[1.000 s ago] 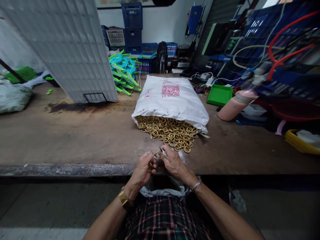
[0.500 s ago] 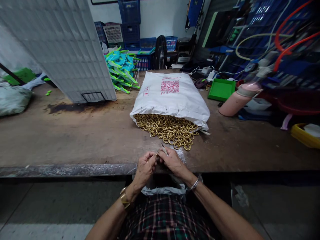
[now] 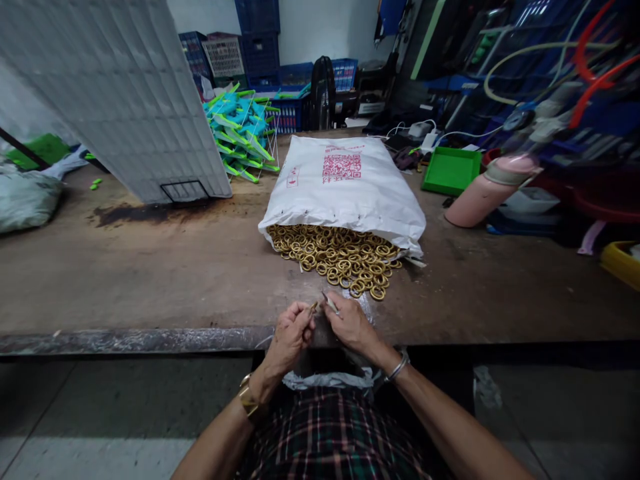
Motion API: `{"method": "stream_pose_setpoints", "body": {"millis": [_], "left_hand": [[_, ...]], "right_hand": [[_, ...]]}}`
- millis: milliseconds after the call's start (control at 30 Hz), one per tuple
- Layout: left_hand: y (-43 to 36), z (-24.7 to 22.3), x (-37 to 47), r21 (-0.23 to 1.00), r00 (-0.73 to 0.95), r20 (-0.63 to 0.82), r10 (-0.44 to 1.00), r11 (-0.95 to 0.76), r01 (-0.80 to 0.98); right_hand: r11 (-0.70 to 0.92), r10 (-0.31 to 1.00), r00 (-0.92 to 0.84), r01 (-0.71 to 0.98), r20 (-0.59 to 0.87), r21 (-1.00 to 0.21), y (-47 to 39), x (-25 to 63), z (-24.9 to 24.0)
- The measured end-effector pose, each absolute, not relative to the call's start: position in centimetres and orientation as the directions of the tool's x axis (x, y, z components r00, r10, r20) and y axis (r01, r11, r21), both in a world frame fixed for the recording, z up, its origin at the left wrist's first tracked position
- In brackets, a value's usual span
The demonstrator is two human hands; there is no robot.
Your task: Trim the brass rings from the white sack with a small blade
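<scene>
At upper left of the frame, note a ribbed grey panel (image 3: 125, 100) standing aslant on the table (image 3: 150, 280), seemingly braced by a black wire stand (image 3: 185, 193) at its foot. Just right of it, find heaped cyan-and-green pieces (image 3: 243, 133). At lower centre, see the left hand (image 3: 291, 331), thumb and fingertips pinched on a gold-coloured ring (image 3: 313, 307), perhaps to leave part of the rim exposed. Beside it, see the right hand (image 3: 353, 327), fingers curled tight round a small pointed tool (image 3: 331, 305), probably gripped short for control. Can't tell whether tip and ring touch. Just above, find loose rings (image 3: 345, 267) spread from the mouth of a white sack (image 3: 325, 203), likely laid mouth-forward for reach.

For room, note at left a wide stretch of tabletop down to the scuffed front edge (image 3: 150, 341); at lower centre, crumpled pale plastic (image 3: 330, 381) below both hands; right of centre, another broad stretch, bounded farther back by a green tray (image 3: 451, 170) and pink bottle (image 3: 483, 200).
</scene>
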State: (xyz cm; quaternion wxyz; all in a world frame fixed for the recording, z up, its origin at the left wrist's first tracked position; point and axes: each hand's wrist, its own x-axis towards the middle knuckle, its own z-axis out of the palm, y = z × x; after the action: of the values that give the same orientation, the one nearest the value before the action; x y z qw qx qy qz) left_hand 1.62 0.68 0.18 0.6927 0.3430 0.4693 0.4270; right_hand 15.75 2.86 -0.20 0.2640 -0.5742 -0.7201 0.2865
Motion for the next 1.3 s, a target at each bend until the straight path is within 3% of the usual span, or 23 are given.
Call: {"method": "stream_pose_setpoints", "body": {"millis": [200, 600, 867, 1000, 1133, 1300], "left_hand": [[0.9, 0.1, 1.5, 0.903, 0.165, -0.337, 0.927, 0.368, -0.22], [0.9, 0.4, 1.6, 0.906, 0.14, -0.352, 0.926, 0.374, -0.196], [0.6, 0.7, 1.4, 0.918, 0.136, -0.339, 0.931, 0.359, -0.171], [-0.1, 1.7, 1.1, 0.861, 0.254, -0.36, 0.898, 0.425, -0.28], [-0.1, 1.7, 0.9, 0.717, 0.3, -0.397, 0.867, 0.497, -0.488], [0.4, 1.0, 0.7, 0.629, 0.323, -0.47, 0.822, 0.568, -0.531]], "right_hand": [[0.305, 0.933, -0.359, 0.81, -0.013, -0.501, 2.0, 15.7, 0.1], [0.331, 0.919, -0.39, 0.849, -0.065, -0.413, 1.9, 15.2, 0.9], [0.25, 0.937, -0.311, 0.914, -0.157, -0.318, 2.5, 14.8, 1.1], [0.181, 0.967, -0.223, 0.942, -0.126, -0.283, 3.5, 15.4, 0.6], [0.087, 0.995, -0.098, 0.962, -0.033, -0.257, 4.5, 16.0, 0.2], [-0.001, 1.0, -0.001, 0.979, -0.009, -0.203, 5.6, 15.9, 0.3]]}}
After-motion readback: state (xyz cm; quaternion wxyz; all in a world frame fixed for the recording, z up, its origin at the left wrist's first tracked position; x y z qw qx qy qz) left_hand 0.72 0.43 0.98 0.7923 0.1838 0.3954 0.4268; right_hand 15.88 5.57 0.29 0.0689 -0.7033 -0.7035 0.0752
